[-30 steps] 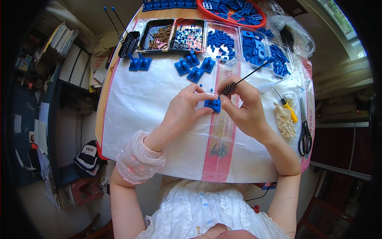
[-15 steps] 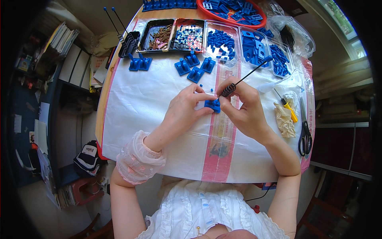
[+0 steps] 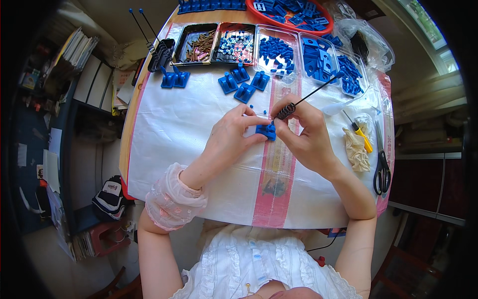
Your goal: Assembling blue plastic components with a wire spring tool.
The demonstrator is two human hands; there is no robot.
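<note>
My left hand [image 3: 230, 133] pinches a small blue plastic part [image 3: 267, 131] against the white table cover, fingertips at its left and top. My right hand [image 3: 303, 133] grips the black ribbed handle of a thin tool [image 3: 309, 96] whose long shaft slants up to the right and ends in a blue tip. The tool's working end meets the top of the blue part between both hands. Several finished-looking blue parts [image 3: 242, 85] lie just beyond my hands.
Trays along the far edge hold brown pins [image 3: 200, 46], small mixed pieces [image 3: 235, 48] and blue parts [image 3: 277, 51]. A red bowl [image 3: 294, 11] of blue parts stands behind them. A yellow screwdriver [image 3: 359, 132], a cloth glove [image 3: 356, 148] and scissors [image 3: 382, 165] lie at the right.
</note>
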